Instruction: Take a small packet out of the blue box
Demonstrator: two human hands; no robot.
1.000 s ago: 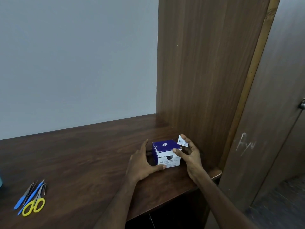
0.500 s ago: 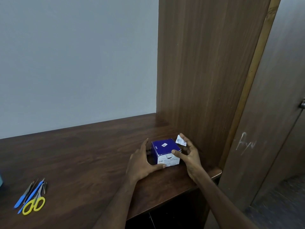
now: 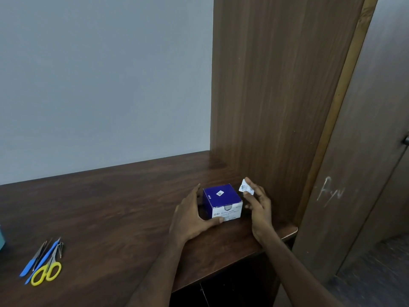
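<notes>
A small blue and white box of alcohol swabs [image 3: 222,201] stands on the dark wooden table [image 3: 110,213] near its right end. My left hand [image 3: 190,218] holds the box from its left side, thumb across the front bottom edge and fingers behind it. Just right of the box, my right hand [image 3: 259,204] pinches a small white swab packet [image 3: 246,189] between thumb and fingers, lifted slightly above the box's top corner.
Yellow-handled scissors [image 3: 45,273] lie at the table's front left with blue-handled tools [image 3: 39,258] and tweezers beside them. A tall wooden panel [image 3: 276,96] rises right behind the box. A door [image 3: 365,173] stands further right. A grey wall backs the table.
My right hand has drawn away from the box's front face to its right side, carrying the packet. My left hand and the box stay in place.
</notes>
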